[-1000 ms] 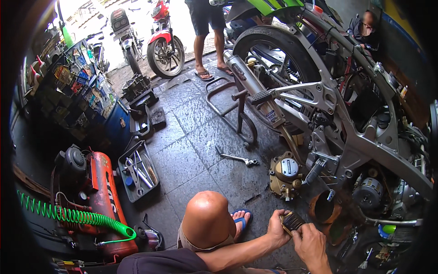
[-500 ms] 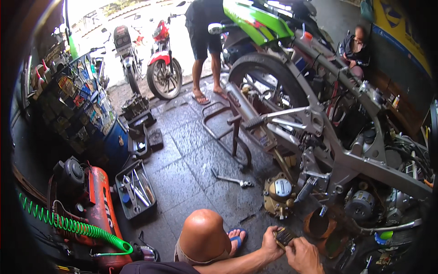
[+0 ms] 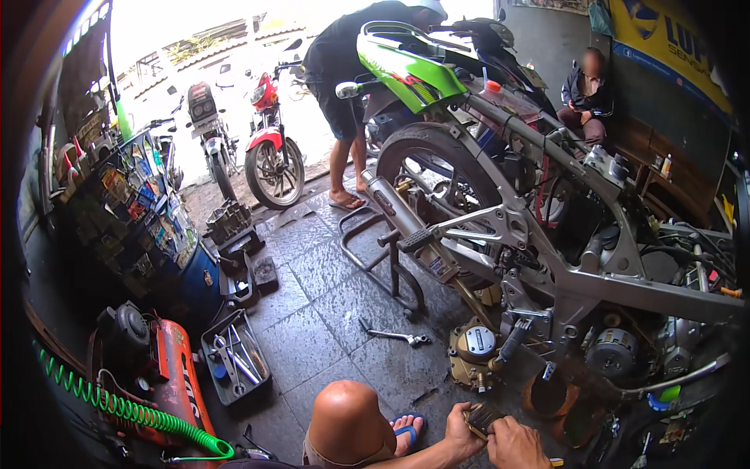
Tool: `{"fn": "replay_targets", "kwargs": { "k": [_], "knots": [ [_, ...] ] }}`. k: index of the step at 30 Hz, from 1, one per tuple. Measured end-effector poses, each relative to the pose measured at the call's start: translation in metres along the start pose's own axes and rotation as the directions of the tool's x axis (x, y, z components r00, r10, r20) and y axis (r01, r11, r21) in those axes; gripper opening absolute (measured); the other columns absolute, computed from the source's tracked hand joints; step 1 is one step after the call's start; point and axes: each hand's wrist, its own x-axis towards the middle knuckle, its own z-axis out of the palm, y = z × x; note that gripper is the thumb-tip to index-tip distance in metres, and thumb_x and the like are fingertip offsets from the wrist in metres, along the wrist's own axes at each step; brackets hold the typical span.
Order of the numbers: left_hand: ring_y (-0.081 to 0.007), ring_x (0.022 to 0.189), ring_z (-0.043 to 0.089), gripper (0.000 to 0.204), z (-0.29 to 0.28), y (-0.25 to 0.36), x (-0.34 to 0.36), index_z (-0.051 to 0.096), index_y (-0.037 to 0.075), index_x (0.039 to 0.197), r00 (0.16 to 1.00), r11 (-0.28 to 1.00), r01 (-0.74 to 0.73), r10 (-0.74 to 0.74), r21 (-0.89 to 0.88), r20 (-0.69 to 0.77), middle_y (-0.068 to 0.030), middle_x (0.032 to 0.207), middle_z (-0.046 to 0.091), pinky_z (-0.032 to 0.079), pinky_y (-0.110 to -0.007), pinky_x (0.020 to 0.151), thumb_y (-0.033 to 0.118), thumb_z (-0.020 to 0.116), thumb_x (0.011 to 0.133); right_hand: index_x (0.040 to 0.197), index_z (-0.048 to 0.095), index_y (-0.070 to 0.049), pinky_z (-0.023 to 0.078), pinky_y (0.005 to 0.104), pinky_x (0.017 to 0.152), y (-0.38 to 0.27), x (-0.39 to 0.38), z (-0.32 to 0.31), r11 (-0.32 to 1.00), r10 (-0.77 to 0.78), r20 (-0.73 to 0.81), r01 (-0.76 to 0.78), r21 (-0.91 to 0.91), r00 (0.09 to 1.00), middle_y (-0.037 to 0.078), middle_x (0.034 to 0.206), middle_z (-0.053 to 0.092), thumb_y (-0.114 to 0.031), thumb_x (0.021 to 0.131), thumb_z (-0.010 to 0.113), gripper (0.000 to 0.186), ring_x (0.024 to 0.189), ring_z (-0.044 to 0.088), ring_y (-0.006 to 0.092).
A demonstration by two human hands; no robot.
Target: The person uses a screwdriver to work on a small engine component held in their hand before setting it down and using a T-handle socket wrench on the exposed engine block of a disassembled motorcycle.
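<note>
At the lower edge, my left hand point(image 3: 461, 434) is closed around a small dark block-shaped part with brassy edges point(image 3: 482, 420). My right hand point(image 3: 516, 445) presses its fingers against the same part from the right. The fingers partly cover it, so its exact kind cannot be made out. Just beyond my hands, a gold engine cover point(image 3: 472, 356) with a round silver cap lies on the floor. To its left is a ratchet-like metal wrench point(image 3: 394, 336).
A stripped motorcycle frame point(image 3: 609, 288) fills the right side, beside a black stand point(image 3: 398, 277). On the left are a tool tray point(image 3: 234, 359), an orange compressor point(image 3: 181, 383) and a green coiled hose point(image 3: 148, 422). One person point(image 3: 336, 86) stands bent over; another point(image 3: 587, 98) sits.
My view has tilted upward, so most of the scene sits lower. The standing person now shows bent forward over the motorcycles. Both my hands stay on the small part.
</note>
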Motion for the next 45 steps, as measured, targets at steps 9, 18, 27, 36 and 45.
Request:
{"fn": "replay_targets", "kwargs": {
  "k": [9, 18, 27, 36, 45],
  "knots": [
    [-0.0285, 0.084, 0.062, 0.035, 0.01, 0.007, -0.014, 0.059, 0.006, 0.093, 0.998, 0.997, 0.06, -0.059, -0.044, 0.034, -0.0116, 0.09, 0.066, 0.049, -0.044, 0.084, 0.034, 0.038, 0.091, 0.089, 0.054, -0.005, 0.05, 0.0505, 0.066, 0.002, -0.004, 0.002, 0.998, 0.048, -0.046, -0.049, -0.037, 0.998, 0.02, 0.087, 0.06, -0.019, 0.09, 0.058, 0.015, 0.075, 0.062, 0.0414],
    [-0.0289, 0.086, 0.062, 0.036, -0.004, 0.009, -0.006, 0.06, 0.006, 0.094, 0.996, 0.996, 0.084, -0.084, -0.02, 0.022, -0.0116, 0.092, 0.067, 0.049, -0.043, 0.085, 0.035, 0.038, 0.091, 0.093, 0.053, -0.004, 0.05, 0.0524, 0.069, 0.0, -0.003, 0.001, 1.0, 0.03, 0.01, -0.03, -0.005, 1.0, 0.02, 0.091, 0.059, -0.014, 0.088, 0.051, 0.011, 0.078, 0.062, 0.0427],
    [-0.0297, 0.089, 0.062, 0.037, 0.004, 0.003, -0.005, 0.06, 0.005, 0.094, 1.0, 1.0, 0.015, -0.015, -0.013, -0.006, -0.0122, 0.093, 0.066, 0.048, -0.044, 0.089, 0.034, 0.038, 0.091, 0.094, 0.055, -0.005, 0.05, 0.0518, 0.068, -0.005, -0.003, -0.005, 0.992, 0.126, -0.013, -0.126, 0.005, 0.992, 0.02, 0.091, 0.061, -0.019, 0.09, 0.057, 0.014, 0.079, 0.063, 0.0422],
    [-0.0294, 0.091, 0.061, 0.038, -0.012, 0.004, 0.005, 0.06, 0.004, 0.096, 1.0, 1.0, 0.011, -0.011, -0.009, -0.014, -0.0127, 0.096, 0.067, 0.047, -0.044, 0.09, 0.034, 0.038, 0.091, 0.094, 0.055, -0.003, 0.051, 0.051, 0.068, 0.0, -0.005, 0.005, 0.998, 0.047, -0.029, -0.048, -0.035, 0.998, 0.021, 0.088, 0.06, -0.015, 0.09, 0.053, 0.013, 0.077, 0.062, 0.0421],
    [-0.0295, 0.092, 0.062, 0.04, -0.008, 0.003, 0.003, 0.06, 0.003, 0.097, 1.0, 1.0, 0.0, 0.001, 0.025, -0.027, -0.0133, 0.096, 0.067, 0.048, -0.043, 0.09, 0.035, 0.037, 0.091, 0.094, 0.055, -0.004, 0.05, 0.0527, 0.07, -0.001, -0.003, -0.005, 0.996, 0.035, 0.035, -0.038, 0.081, 0.999, 0.022, 0.091, 0.06, -0.013, 0.088, 0.052, 0.011, 0.08, 0.062, 0.0437]
  ]
}}
